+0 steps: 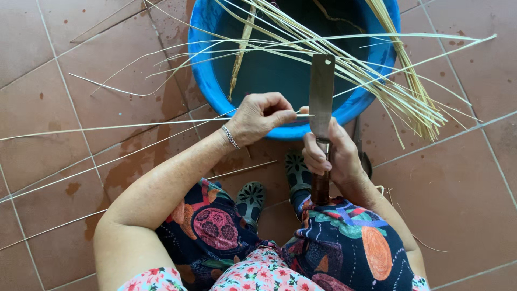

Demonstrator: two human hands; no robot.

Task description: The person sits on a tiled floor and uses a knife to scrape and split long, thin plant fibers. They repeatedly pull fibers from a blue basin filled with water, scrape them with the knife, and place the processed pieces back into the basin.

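The left hand [261,116] pinches a long pale strip [107,127] that runs off to the left over the tiled floor [463,188]. The right hand [328,156] is closed around the handle of a flat-bladed knife [321,97], blade upright against the strip's end, just near the blue tub [202,64] holding more strips [377,70].

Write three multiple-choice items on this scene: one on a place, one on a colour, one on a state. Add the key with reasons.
1. Where is the knife?
A. in the right hand
B. on the floor
C. in the tub

2. What colour is the tub?
A. red
B. blue
C. green

3. How does the left hand hold the thin strip?
A. open, flat on it
B. pinched at its end
C. apart from it

Key: 1 A, the fist grips the handle, blade upright. 2 B, its rim is bright blue. 3 B, fingertips close on the strip beside the blade.
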